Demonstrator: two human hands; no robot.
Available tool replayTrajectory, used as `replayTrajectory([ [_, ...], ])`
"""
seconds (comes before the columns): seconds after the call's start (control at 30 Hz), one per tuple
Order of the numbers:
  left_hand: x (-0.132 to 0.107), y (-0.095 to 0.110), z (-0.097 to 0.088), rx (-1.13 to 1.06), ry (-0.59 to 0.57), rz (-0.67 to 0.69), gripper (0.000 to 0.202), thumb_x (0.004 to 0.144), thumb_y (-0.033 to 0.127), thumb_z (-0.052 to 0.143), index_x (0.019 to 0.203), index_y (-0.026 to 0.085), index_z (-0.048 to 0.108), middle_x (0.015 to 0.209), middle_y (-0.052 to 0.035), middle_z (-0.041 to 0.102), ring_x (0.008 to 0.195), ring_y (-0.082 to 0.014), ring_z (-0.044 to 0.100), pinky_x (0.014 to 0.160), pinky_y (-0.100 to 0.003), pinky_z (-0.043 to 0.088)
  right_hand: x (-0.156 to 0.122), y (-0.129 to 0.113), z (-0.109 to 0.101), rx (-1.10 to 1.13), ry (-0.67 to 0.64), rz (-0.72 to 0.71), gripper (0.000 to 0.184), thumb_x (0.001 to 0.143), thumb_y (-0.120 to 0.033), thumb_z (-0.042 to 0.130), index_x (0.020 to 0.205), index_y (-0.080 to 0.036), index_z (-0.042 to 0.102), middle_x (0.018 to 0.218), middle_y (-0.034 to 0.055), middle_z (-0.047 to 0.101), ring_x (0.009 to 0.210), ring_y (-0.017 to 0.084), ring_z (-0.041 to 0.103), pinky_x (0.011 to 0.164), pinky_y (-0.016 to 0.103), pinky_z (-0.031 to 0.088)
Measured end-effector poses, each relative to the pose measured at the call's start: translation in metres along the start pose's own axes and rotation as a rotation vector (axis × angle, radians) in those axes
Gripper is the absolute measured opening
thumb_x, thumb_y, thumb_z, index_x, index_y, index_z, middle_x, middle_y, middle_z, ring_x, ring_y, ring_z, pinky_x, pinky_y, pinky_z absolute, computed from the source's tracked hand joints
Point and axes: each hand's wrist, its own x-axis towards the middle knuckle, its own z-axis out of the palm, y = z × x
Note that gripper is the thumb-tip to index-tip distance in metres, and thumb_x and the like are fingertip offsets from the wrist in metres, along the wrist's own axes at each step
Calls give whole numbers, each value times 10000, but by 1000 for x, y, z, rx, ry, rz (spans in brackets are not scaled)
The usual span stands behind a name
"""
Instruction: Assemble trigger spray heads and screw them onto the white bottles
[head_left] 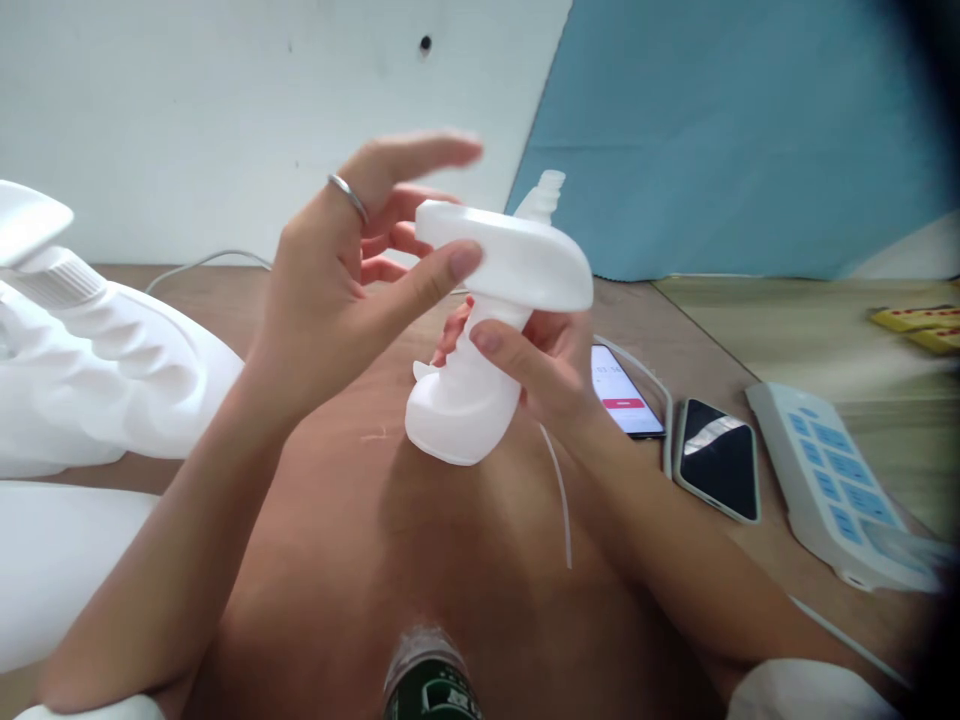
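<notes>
L hand (337,250) at the top, R hand (555,365) round the neck of a sprayer (517,262)

My R hand is closed round the neck, thumb on the near side, so it has the firmer hold. My L hand is part-open: index raised clear, thumb pad on the near face of the top, other fingers behind its L end; can't tell if they pinch.

The white sprayer is betw. my hands, above the table (322,530). What matters most, I'd judge, is its lie: the oblong top runs L–R, dipping slightly to the R, while the neck slants down & L to a rounded lower end. My L hand is nearer the top's L end; my R hand is below & right. A ribbed nib (544,195) sticks up behind the top; can't tell if it's attached.

Further out: a thin tube (559,500) hangs below my R hand. To the R, a lit phone (626,405), a dark phone (716,460), then a white unit w/ blue panels (840,470). To the L, white bottles (180,350). Closest to me, bottom edge, a green-labelled bottle (435,690), cut off.
</notes>
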Motion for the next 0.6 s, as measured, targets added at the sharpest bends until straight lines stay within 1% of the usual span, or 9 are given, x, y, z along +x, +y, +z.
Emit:
replayTrajectory([
  [0.1, -12, -9, 17, -143, 152, -76, 394, 904, 301, 612, 1271, 254, 477, 1223, -27, 518, 1095, -199, 616, 773, -322, 561, 1, 2, -10, 13, -39, -3, 334, 758, -455, 732, 943, -225, 576, 869, 30, 629, 697, 176, 618, 592, 318, 538],
  [0.17, -29, -16, 33, -252, 244, -200, 362, 909, 351, 606, 1233, 258, 473, 1187, -49, 542, 1007, -193, 640, 761, -318, 567, 1, 1, -15, 13, -69, 17, 306, 756, -396, 731, 969, -232, 584, 840, 16, 624, 708, 174, 611, 617, 316, 533],
  [0.23, -52, -24, 50, -345, 277, -311, 330, 922, 369, 580, 1205, 247, 464, 1190, -76, 553, 1007, -196, 629, 805, -333, 561, 3, -1, -17, 5, -121, 54, 317, 741, -367, 730, 998, -242, 592, 867, 17, 633, 742, 175, 604, 674, 324, 534],
  [0.27, -65, -28, 57, -380, 258, -363, 330, 927, 371, 570, 1209, 245, 455, 1212, -87, 549, 1038, -202, 615, 844, -346, 550, 3, -3, -18, 5, -158, 71, 326, 732, -368, 728, 1003, -243, 597, 910, 25, 640, 757, 176, 599, 701, 330, 533],
  [0.33, -91, -37, 68, -402, 161, -441, 336, 941, 376, 540, 1235, 245, 444, 1241, -102, 551, 1105, -221, 586, 904, -371, 523, 5, -5, -18, 15, -225, 92, 313, 728, -361, 719, 994, -240, 605, 979, 36, 639, 779, 178, 594, 737, 337, 526],
  [0.37, -102, -40, 71, -372, 109, -451, 348, 944, 368, 533, 1258, 246, 443, 1255, -107, 550, 1150, -233, 562, 946, -389, 501, 5, -5, -17, 23, -247, 96, 273, 739, -344, 707, 968, -233, 608, 959, 35, 635, 779, 177, 591, 741, 336, 521],
  [0.47, -127, -49, 71, -234, 0, -348, 424, 918, 291, 576, 1319, 252, 441, 1339, -113, 497, 1261, -258, 478, 1057, -423, 423, 3, -6, -15, 29, -224, 80, 120, 784, -276, 674, 852, -218, 594, 810, 10, 590, 748, 165, 573, 725, 318, 501],
  [0.53, -135, -52, 67, -170, -19, -273, 485, 894, 239, 605, 1344, 260, 427, 1371, -110, 471, 1276, -257, 464, 1079, -424, 406, 0, -7, -12, 32, -213, 77, 81, 800, -247, 658, 822, -219, 586, 784, 6, 575, 775, 169, 577, 732, 312, 494],
  [0.6, -140, -52, 63, -129, -13, -264, 516, 881, 220, 621, 1353, 268, 419, 1342, -104, 498, 1239, -247, 497, 1061, -414, 426, -4, -8, -9, 53, -245, 92, 65, 808, -234, 642, 845, -225, 589, 813, 10, 589, 829, 179, 591, 755, 316, 496],
])
